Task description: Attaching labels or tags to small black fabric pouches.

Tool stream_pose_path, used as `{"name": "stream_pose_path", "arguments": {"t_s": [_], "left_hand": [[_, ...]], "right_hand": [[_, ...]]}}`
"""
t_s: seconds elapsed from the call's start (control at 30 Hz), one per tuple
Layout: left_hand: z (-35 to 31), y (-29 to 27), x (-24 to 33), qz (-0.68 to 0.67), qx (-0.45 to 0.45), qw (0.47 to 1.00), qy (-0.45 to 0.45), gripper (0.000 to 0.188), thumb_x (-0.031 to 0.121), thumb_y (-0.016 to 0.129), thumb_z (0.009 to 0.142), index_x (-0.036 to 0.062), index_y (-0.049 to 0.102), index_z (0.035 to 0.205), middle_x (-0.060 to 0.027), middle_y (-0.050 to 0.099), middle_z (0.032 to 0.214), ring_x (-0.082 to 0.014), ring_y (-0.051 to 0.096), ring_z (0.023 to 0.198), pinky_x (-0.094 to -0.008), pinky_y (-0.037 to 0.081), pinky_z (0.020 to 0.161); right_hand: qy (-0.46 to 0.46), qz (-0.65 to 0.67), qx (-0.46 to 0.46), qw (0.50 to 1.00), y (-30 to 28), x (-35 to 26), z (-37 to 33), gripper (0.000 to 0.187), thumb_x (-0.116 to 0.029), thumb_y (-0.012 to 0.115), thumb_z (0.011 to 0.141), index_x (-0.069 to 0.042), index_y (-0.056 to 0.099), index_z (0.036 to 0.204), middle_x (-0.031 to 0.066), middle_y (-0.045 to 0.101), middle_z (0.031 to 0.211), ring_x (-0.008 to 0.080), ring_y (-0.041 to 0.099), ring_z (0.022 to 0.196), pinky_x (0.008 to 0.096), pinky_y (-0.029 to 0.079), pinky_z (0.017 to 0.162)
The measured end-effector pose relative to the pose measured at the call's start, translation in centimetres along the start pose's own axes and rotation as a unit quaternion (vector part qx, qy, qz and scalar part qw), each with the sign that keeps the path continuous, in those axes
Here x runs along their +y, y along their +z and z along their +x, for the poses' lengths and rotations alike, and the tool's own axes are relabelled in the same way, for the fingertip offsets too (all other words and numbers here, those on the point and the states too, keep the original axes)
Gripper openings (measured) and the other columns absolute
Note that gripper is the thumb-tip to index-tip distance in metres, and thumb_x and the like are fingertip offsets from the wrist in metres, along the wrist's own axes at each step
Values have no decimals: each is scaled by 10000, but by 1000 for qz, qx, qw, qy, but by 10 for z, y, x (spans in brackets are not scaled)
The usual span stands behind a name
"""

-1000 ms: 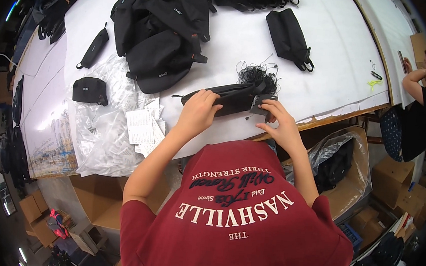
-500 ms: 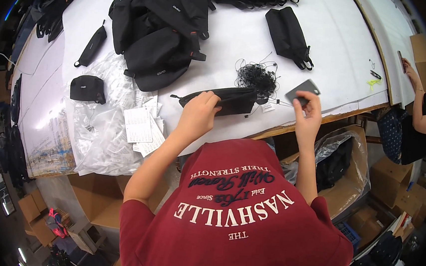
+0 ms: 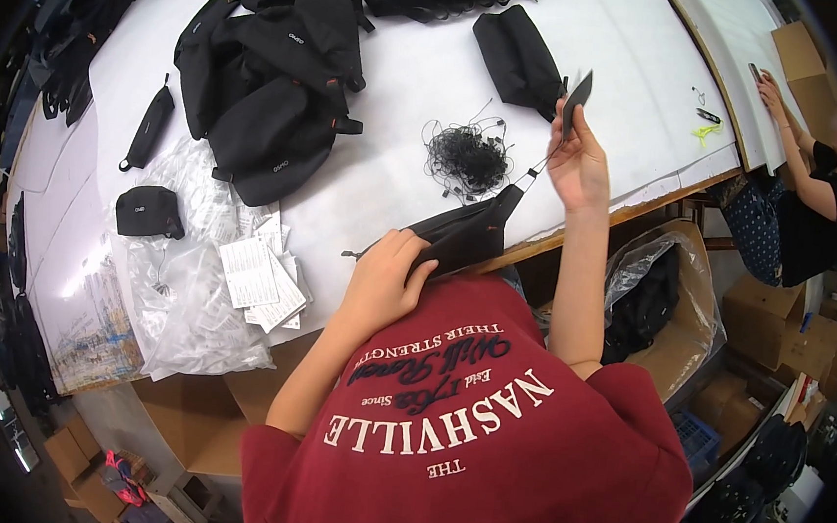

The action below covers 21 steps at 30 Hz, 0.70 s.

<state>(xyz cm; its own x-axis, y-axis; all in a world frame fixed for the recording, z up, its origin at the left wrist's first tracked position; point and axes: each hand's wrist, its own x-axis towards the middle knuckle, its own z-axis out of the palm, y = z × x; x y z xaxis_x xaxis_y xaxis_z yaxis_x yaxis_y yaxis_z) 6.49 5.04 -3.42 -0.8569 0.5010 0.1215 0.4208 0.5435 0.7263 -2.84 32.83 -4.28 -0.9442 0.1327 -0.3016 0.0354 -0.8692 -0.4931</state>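
My left hand [image 3: 385,280] is closed on one end of a long black fabric pouch [image 3: 468,234] near the table's front edge. A dark hang tag [image 3: 575,105], seen almost edge-on, is pinched in my right hand [image 3: 580,168] off to the right. From the tag a thin cord runs down to the loop at the pouch's right end, which is drawn up toward my right hand. Just beyond the pouch lies a tangle of black strings [image 3: 466,159] on the white table [image 3: 392,92]. A black boxy pouch [image 3: 518,55] rests behind the tag.
Black bags [image 3: 276,73] are heaped at the back left, with a slim pouch [image 3: 151,127] and a small pouch [image 3: 149,211] beside them. Printed cards [image 3: 250,273] lie by clear plastic bags [image 3: 175,292]. An open carton [image 3: 684,322] stands below; a co-worker [image 3: 817,195] is at right.
My right hand has moved up and left, turning the tag nearly edge-on and pulling the pouch's right end up by the cord. The pouch and left hand have come nearer my body.
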Motion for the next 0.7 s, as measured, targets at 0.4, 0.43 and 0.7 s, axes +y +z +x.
{"name": "stream_pose_path", "arguments": {"t_s": [0.4, 0.43, 0.7], "left_hand": [[-2, -4, 5, 0, -6, 1000, 15, 166, 84, 657, 788, -6, 566, 892, -128, 548, 826, -306, 546, 794, -375, 452, 686], [-2, -5, 5, -3, -2, 1000, 10, 176, 86, 662, 789, -17, 569, 898, -139, 554, 830, -318, 546, 794, -379, 449, 690], [-2, -12, 3, 23, -10, 1000, 16, 168, 84, 660, 783, -7, 570, 891, -123, 547, 834, -303, 541, 809, -378, 448, 705]], "right_hand": [[100, -201, 51, 973, -4, 68, -11, 516, -476, 380, 983, -103, 481, 641, 5, 360, 400, 114, 338, 361, 240, 257, 395], [100, -201, 53, 973, -4, 71, -12, 516, -476, 380, 983, -103, 481, 641, 5, 360, 400, 114, 338, 361, 240, 257, 395], [9, -265, 149, 953, 3, 74, -21, 343, -384, 536, 951, -99, 565, 762, -64, 442, 545, 33, 329, 440, 198, 227, 413]]}}
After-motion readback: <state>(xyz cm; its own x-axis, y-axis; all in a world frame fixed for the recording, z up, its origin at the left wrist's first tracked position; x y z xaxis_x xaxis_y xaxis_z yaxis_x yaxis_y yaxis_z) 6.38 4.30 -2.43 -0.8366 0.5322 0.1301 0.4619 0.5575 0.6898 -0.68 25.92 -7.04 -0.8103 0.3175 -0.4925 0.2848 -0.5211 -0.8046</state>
